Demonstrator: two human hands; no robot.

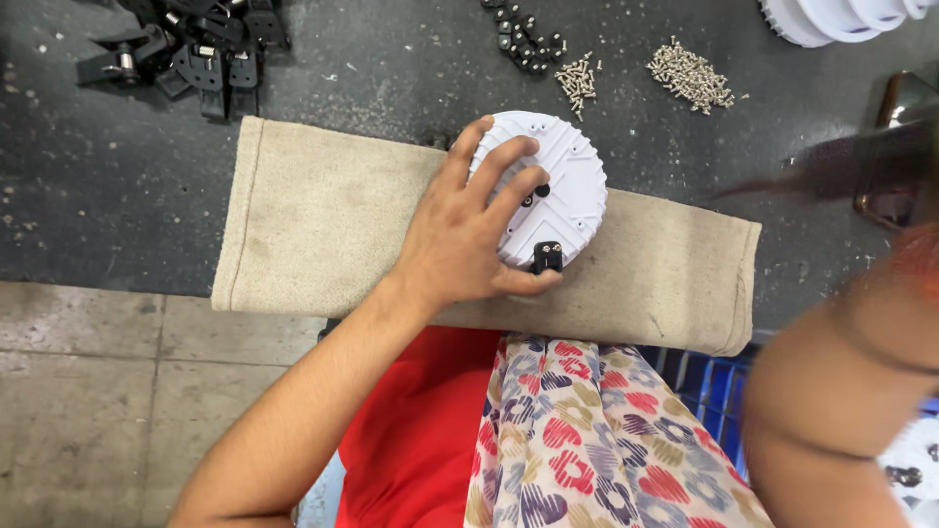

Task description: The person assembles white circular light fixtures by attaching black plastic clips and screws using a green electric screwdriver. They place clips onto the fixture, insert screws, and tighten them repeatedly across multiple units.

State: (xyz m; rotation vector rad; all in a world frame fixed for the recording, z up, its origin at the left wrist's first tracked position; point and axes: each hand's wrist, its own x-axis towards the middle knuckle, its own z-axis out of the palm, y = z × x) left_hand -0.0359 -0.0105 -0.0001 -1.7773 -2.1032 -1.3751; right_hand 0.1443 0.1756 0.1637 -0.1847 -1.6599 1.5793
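Dark bench (beige cloth, screws)

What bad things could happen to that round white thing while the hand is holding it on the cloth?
The round white part sits near the far edge of the cloth, held by the left hand alone, so it might slide off. The small black clip on its near rim might catch the thumb. The right arm is blurred mid-swing and could knock the loose screws around.
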